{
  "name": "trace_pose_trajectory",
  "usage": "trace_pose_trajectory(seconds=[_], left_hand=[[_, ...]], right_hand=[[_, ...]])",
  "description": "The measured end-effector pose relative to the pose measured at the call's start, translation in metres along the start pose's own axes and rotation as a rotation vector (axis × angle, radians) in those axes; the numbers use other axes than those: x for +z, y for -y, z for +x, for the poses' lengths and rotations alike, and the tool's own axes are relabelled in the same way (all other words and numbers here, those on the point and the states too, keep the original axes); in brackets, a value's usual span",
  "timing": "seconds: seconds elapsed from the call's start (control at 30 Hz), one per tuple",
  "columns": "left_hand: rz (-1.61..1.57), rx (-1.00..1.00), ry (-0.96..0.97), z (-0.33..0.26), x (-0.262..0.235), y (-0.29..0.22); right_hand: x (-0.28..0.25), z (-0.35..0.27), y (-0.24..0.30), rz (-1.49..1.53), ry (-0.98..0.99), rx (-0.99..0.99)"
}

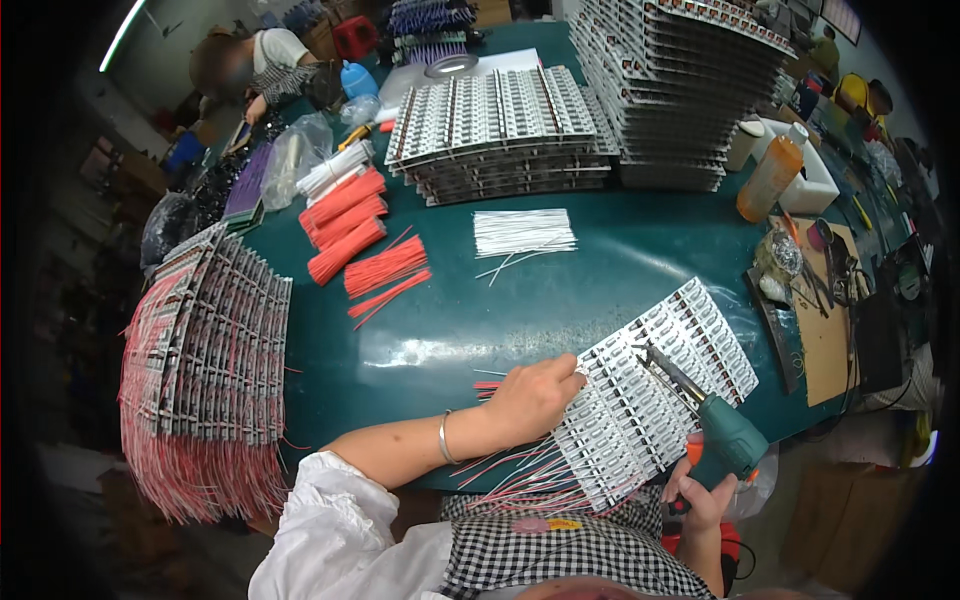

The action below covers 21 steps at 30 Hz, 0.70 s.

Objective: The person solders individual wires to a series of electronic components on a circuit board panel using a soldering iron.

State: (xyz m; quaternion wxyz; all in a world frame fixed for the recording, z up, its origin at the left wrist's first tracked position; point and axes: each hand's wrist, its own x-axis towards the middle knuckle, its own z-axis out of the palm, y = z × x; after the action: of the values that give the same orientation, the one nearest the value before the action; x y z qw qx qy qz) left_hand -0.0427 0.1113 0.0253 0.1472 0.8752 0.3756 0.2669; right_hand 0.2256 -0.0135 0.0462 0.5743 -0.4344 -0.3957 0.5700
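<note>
A white panel of small circuit boards (655,385) lies tilted at the table's near edge, red and white wires (535,478) trailing from its lower left side. My left hand (535,400) is closed at the panel's left edge, fingertips pinched together. Ends of red and white wires (487,387) stick out behind it; the fingers hide where they are gripped. In my right hand (705,497) is a green soldering gun (728,440), held by its handle below the panel's right side. Its metal tip reaches over the middle of the panel.
Loose white wires (525,232) and red wires (385,268) lie beyond the panel, near red bundles (345,220). Stacked panels (490,120) stand at the back, a taller stack (680,90) beside them. Wired panels (215,340) pile up left. An orange bottle (770,178) stands right. Another person (280,60) works far left.
</note>
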Motion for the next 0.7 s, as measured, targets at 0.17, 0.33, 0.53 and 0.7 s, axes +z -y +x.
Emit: trace_pose_trajectory(seconds=[0.17, 0.33, 0.53, 0.7], left_hand=[[0.011, -0.014, 0.047, -0.006, -0.007, 0.003], [0.075, -0.057, 0.058, -0.022, -0.029, 0.003], [0.143, -0.175, 0.021, -0.066, -0.059, 0.005], [0.243, -0.317, 0.084, -0.077, -0.1, 0.001]], right_hand=[[0.0, -0.001, 0.001, -0.026, 0.003, -0.022], [-0.002, 0.001, 0.004, -0.047, -0.046, -0.021], [-0.004, 0.004, 0.003, -0.013, -0.052, -0.056], [-0.011, 0.005, 0.005, 0.04, -0.038, -0.107]])
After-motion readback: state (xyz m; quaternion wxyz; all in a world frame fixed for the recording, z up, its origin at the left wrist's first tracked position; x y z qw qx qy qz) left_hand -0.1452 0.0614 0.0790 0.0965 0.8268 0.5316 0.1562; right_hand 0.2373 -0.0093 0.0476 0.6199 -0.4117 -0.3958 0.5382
